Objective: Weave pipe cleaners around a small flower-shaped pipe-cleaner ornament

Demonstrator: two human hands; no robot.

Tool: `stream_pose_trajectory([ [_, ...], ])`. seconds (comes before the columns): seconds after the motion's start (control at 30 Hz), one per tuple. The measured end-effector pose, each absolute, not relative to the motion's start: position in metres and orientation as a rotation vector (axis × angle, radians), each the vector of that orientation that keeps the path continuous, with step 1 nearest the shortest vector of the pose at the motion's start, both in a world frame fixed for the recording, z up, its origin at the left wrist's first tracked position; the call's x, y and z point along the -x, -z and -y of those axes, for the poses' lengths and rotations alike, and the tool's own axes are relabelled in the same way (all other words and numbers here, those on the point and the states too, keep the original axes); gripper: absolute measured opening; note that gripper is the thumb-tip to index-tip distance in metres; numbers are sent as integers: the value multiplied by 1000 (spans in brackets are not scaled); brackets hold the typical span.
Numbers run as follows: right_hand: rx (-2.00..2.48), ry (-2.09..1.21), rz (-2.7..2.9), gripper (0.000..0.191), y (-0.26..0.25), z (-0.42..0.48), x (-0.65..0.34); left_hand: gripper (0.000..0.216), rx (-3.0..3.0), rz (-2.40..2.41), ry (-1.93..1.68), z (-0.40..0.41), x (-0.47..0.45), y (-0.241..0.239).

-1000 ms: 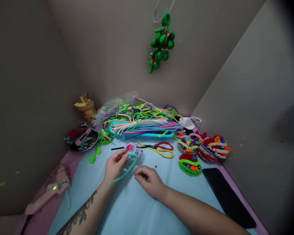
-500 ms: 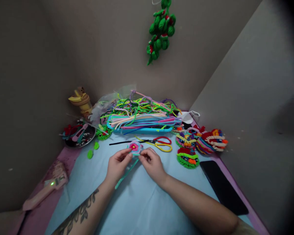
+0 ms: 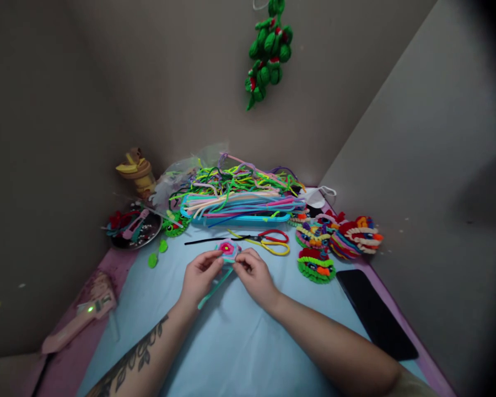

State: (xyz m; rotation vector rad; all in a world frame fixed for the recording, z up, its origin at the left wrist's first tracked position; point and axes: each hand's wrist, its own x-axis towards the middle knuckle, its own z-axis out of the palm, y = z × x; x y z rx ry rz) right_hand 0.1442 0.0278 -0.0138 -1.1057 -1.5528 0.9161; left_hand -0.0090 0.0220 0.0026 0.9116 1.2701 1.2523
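My left hand and my right hand meet over the light blue table. Between their pinched fingertips is a small round pipe-cleaner flower, pink in the middle with a pale blue rim. A teal pipe-cleaner tail hangs from the flower down between my hands. Both hands are closed on the piece, the left at its left side and the right at its right side.
Scissors with red and yellow handles lie just beyond my hands. Behind them is a pile of coloured pipe cleaners. Finished pipe-cleaner figures sit right, beside a black phone. A dish of bits and a pink glue gun lie left.
My right hand rose from the table and joined the left at the flower. Both hands now pinch it, and the view has tilted slightly down.
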Motion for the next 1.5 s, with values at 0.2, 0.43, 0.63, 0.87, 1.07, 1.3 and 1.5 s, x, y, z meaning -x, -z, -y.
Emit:
stream_pose_trajectory([
  [0.2,1147,-899,1527,7,12,-28,-146,34,-916,-1278,-1270,-21,8,-5],
  [0.43,1157,-906,1546,7,10,-27,-147,34,-919,-1295,-1262,-22,8,-8],
  [0.63,1153,-906,1534,8,10,-27,-146,34,-923,-1276,-1261,-23,9,-4],
  [0.87,1146,-903,1554,6,10,-28,-147,35,-934,-1307,-1251,-23,9,-6],
  [1.07,1175,-865,1537,8,9,-28,-146,36,-932,-1317,-1263,-23,8,-5],
  [1.3,1188,-857,1528,8,8,-29,-146,35,-929,-1348,-1258,-21,5,-10],
  [1.5,1183,-904,1514,7,10,-31,-146,35,-913,-1363,-1265,-21,5,-12],
])
